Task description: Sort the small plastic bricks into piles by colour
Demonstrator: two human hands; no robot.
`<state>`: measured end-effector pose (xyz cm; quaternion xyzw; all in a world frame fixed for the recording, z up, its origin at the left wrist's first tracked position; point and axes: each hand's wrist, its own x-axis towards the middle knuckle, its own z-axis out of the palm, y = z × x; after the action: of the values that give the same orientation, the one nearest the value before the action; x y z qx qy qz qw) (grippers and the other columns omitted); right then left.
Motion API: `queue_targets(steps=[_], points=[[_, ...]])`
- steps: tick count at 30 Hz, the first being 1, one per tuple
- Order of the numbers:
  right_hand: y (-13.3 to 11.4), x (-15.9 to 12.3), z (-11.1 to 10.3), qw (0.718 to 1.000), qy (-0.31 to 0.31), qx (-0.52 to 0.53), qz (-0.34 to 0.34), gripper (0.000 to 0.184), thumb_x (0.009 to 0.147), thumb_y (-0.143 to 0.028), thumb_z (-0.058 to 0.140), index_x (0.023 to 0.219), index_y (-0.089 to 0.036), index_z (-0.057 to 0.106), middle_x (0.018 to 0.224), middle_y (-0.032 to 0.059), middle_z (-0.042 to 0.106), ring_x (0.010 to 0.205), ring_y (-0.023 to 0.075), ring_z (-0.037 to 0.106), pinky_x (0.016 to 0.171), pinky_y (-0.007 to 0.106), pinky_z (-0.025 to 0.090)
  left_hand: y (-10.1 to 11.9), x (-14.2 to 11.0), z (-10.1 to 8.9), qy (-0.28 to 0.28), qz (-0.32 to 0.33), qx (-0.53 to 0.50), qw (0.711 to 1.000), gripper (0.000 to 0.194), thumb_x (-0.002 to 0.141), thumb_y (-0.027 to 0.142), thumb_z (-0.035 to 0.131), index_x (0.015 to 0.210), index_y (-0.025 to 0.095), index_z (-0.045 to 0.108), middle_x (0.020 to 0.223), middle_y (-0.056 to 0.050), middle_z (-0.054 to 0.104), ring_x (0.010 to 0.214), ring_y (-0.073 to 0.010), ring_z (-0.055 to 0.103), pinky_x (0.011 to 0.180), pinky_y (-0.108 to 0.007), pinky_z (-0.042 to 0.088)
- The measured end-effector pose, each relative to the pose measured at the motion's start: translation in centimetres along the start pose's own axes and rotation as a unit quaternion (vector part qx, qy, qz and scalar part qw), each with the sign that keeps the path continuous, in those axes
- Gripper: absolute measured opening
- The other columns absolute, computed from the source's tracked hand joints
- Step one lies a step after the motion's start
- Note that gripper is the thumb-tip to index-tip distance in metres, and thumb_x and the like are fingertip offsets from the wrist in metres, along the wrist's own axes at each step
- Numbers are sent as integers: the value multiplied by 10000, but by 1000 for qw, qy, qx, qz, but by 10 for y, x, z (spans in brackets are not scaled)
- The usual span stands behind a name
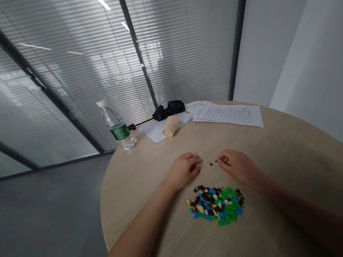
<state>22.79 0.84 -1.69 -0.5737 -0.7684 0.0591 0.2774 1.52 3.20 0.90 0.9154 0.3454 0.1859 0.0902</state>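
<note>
My left hand (pixel 184 170) rests on the table with its fingers curled around a small cream toy brick (pixel 197 165). Opposite it, my right hand (pixel 236 165) is closed in a pinch on a tiny dark brown brick (pixel 216 161). One more brown brick (pixel 211 164) lies on the wood in the gap between both hands. Nearer to me spreads a pile of small toy bricks (pixel 217 202) in green, brown, blue, cream, white and a little red and yellow. Neither hand touches this pile.
Along the far edge of the round wooden table (pixel 127 206) stand a water bottle (pixel 119 130) and a tipped paper cup (pixel 171 126). Behind the cup sits a black bundled object (pixel 172 108). Printed sheets (pixel 231 114) lie at the back right.
</note>
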Motion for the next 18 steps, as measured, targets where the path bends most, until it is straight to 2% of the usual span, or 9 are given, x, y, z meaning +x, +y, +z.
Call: queue_targets(steps=[10,18], points=[[-6,-2,-4,1000,2,11,-28,107,705,-103,554,703,-195,608,717,22,647,648,143,584,617,241,430,-2,-1,3,3,7,8,1000,217,797,170,534,987,146,636,896,-66,599,859,-168,551,811,-288,456],[-5,-3,0,998,-6,57,-23,76,738,-151,560,712,-192,618,712,22,648,643,141,588,621,248,452,-1,-1,2,3,2,1,1000,213,802,165,525,979,148,641,887,-66,596,842,-163,552,795,-275,458]])
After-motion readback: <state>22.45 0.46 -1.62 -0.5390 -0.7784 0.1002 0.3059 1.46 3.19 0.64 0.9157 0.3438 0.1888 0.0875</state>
